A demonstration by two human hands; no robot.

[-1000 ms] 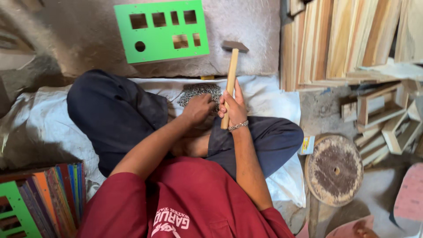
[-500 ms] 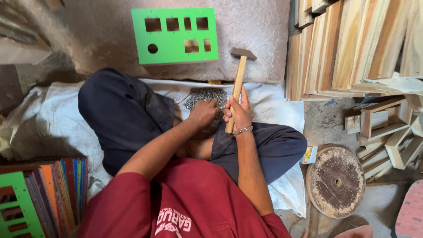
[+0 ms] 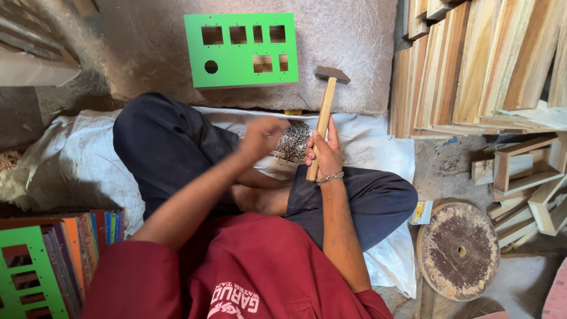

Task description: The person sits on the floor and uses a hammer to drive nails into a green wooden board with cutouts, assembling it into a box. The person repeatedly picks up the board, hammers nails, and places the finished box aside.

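Nails (image 3: 293, 140) lying just beyond our blurred left hand (image 3: 260, 137), grip unclear; right hand (image 3: 323, 155) clenching hammer (image 3: 323, 118), risking scattering them.

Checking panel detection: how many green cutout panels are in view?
2. One green panel lies flat on the grey mat beyond the person's knees, past the hammer. The other green panel is at the bottom left, fronting a stack of coloured boards that may hide more.

Wooden slats (image 3: 472, 65) wall the right; mat (image 3: 348, 53) open.
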